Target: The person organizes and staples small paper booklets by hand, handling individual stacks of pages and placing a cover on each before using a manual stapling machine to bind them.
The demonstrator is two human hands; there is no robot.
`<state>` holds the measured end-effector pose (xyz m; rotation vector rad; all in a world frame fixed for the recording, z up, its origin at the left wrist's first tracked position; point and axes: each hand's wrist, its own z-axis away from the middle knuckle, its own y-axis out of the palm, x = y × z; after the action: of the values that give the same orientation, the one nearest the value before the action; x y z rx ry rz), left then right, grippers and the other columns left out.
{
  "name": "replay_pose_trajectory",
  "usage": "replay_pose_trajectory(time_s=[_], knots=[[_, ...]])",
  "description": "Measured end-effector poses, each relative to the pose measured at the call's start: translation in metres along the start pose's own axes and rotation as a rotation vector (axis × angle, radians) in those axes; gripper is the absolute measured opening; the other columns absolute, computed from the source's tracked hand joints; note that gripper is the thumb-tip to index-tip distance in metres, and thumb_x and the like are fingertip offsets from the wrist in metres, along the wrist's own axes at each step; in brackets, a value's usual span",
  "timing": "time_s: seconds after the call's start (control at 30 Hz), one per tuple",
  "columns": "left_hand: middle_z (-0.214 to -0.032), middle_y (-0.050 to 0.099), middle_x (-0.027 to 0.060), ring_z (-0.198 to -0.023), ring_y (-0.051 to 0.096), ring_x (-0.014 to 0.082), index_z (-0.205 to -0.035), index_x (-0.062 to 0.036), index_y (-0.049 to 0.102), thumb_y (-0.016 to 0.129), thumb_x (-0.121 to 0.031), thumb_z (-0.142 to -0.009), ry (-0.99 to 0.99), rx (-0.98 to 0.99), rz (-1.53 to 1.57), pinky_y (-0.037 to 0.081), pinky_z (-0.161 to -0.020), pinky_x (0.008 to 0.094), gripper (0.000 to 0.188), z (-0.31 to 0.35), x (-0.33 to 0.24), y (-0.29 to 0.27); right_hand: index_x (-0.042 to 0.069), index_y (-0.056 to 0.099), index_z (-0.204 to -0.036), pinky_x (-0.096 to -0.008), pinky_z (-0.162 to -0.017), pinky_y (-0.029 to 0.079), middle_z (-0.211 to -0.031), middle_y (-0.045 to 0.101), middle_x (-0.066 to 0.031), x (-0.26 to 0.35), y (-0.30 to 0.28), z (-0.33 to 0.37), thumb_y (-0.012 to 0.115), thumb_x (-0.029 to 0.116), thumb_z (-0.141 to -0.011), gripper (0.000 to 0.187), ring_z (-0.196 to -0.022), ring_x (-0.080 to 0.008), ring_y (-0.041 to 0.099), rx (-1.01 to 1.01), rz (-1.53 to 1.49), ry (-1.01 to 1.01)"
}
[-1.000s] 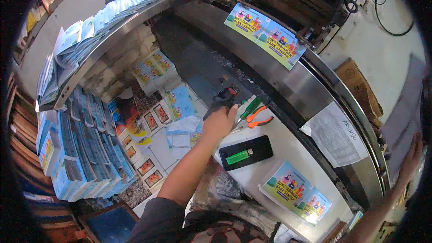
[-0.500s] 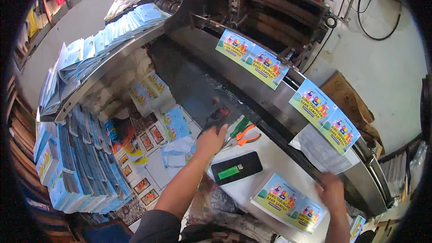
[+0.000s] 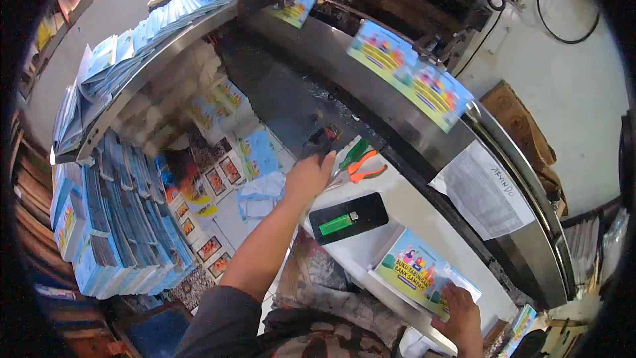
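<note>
My right hand (image 3: 462, 311) is on the right end of a printed sheet (image 3: 407, 272), blue, green and yellow, on top of a stack. Its thumb lies at the near edge and its fingers curl over the top. My left hand (image 3: 310, 176) is closed at a dark object (image 3: 322, 138) beside the machine; what it grips is mostly hidden. Close to that hand lie orange-handled pliers (image 3: 366, 167) and a green-handled tool (image 3: 356, 152). A green lighter (image 3: 338, 224) rests on a black phone (image 3: 371, 209) between my hands.
A blurred printed sheet (image 3: 411, 76) rests against the machine's metal rail (image 3: 318, 46), with another sheet (image 3: 295, 10) farther left. A handwritten white paper (image 3: 487, 192) hangs on the rail. Tall stacks of blue booklets (image 3: 126, 225) stand at left; more booklets (image 3: 142, 43) line a ledge.
My right hand has come from beside the stack onto its top sheet. The printed sheets on the rail have shifted up and left. My left hand stays by the dark object.
</note>
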<state>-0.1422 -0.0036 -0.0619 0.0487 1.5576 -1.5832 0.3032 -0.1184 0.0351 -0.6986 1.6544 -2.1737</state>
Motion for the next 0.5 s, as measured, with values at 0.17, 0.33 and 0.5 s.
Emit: replay_pose_trajectory(time_s=[0.17, 0.33, 0.5], knots=[[-0.088, 0.067, 0.0277, -0.089, 0.066, 0.0434, -0.092, -0.0007, 0.067, 0.043, -0.058, -0.094, 0.028, -0.012, 0.012, 0.051, -0.08, 0.0505, 0.062, -0.005, -0.001, 0.005, 0.003, 0.069, -0.097, -0.0424, -0.075, 0.054, -0.086, 0.069, -0.016, -0.017, -0.025, 0.005, 0.058, 0.002, -0.083, 0.018, -0.078, -0.0386, 0.066, -0.039, -0.268, 0.083], [-0.091, 0.068, 0.0273, -0.092, 0.066, 0.0431, -0.098, -0.0015, 0.069, 0.04, -0.063, -0.093, 0.005, -0.011, -0.001, 0.051, -0.081, 0.0501, 0.068, -0.003, 0.0, -0.002, 0.003, 0.053, -0.137, -0.0371, -0.098, 0.046, -0.124, 0.062, -0.0207, -0.144, -0.129, -0.02, 0.045, 0.005, -0.094, 0.044, -0.115, -0.0295, 0.06, -0.474, -0.127, 0.369], [-0.091, 0.068, 0.0281, -0.092, 0.066, 0.0436, -0.099, -0.0013, 0.069, 0.041, -0.064, -0.092, -0.021, 0.015, 0.025, 0.051, -0.081, 0.0503, 0.068, -0.002, -0.006, -0.002, 0.007, 0.052, -0.138, -0.0363, -0.101, 0.047, -0.137, 0.057, -0.0123, -0.128, -0.205, -0.125, 0.044, -0.003, -0.093, 0.047, -0.123, -0.0279, 0.058, -1.034, 0.309, 0.169]])
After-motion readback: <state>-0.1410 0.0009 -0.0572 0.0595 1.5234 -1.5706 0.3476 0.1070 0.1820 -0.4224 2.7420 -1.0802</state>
